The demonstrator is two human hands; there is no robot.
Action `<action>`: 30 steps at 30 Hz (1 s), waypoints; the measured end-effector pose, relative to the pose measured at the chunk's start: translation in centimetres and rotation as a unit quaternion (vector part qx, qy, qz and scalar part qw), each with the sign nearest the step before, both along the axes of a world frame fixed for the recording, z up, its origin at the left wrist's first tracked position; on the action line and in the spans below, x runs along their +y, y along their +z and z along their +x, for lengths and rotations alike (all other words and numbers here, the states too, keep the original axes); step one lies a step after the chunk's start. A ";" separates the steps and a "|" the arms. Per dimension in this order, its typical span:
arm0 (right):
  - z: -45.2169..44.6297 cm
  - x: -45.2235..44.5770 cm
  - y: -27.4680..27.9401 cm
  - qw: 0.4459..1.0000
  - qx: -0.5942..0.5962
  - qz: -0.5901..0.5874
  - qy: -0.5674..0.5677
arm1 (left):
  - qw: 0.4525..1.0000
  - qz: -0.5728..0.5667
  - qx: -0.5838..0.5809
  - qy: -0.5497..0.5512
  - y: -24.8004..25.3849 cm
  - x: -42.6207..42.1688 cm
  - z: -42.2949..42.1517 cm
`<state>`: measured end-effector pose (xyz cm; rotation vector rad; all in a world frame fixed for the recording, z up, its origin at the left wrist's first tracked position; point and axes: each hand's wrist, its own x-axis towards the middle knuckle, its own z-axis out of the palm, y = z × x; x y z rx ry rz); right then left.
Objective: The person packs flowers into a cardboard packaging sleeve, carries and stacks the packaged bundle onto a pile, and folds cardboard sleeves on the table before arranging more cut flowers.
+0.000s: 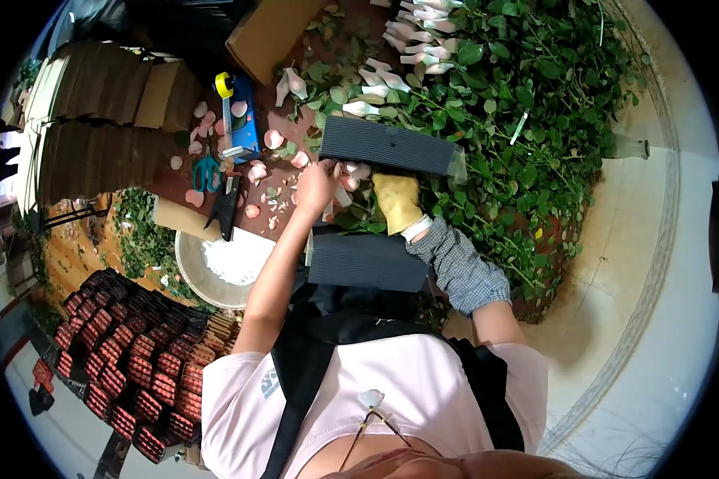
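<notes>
My bare left hand [317, 188] is at the pale pink rose heads [359, 171], its fingers pinched together at the petals. Whatever is between the fingertips is too small to tell. Just right of these blooms is my right hand [397, 203], in a yellow glove with a checked sleeve cover. Its fingers are curled closed, and what they hold is hidden. Beyond both hands stands a dark ridged block [387, 145]. A second dark ridged block [367, 262] lies on the near side, against my body. Loose petals [273, 140] are scattered left of my left hand.
Leafy rose stems [527, 120] cover the right side, with net-wrapped rose heads [423, 36] at the back. A blue tape dispenser [246, 120], teal scissors [207, 174] and a black stapler-like tool [226, 209] lie left. A bowl of white material [188, 267] and cardboard stacks [96, 88] flank them.
</notes>
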<state>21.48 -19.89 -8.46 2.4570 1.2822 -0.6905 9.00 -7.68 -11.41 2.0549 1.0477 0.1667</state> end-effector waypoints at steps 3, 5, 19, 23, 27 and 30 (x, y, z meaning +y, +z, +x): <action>0.2 -0.5 0.5 0.998 -0.007 0.064 0.000 | 1.000 -0.003 0.007 0.007 -0.7 0.7 -0.4; 0.0 -0.5 0.9 0.997 -0.020 0.077 -0.005 | 0.999 0.021 0.049 -0.004 0.0 1.0 -0.4; 0.7 -1.6 -4.0 0.951 -0.152 0.267 0.035 | 0.974 -0.096 -0.197 0.051 3.8 4.5 -7.8; 0.7 -1.6 -3.7 0.961 -0.142 0.236 0.039 | 0.945 -0.278 -0.164 -0.048 1.7 3.4 -5.5; 0.6 -1.6 -2.4 0.988 -0.058 0.139 0.015 | 0.983 -0.115 -0.069 -0.124 3.8 0.4 -0.9; 0.6 -1.9 -2.9 0.995 -0.030 0.090 -0.027 | 0.989 0.008 -0.062 -0.137 3.2 -0.2 -0.5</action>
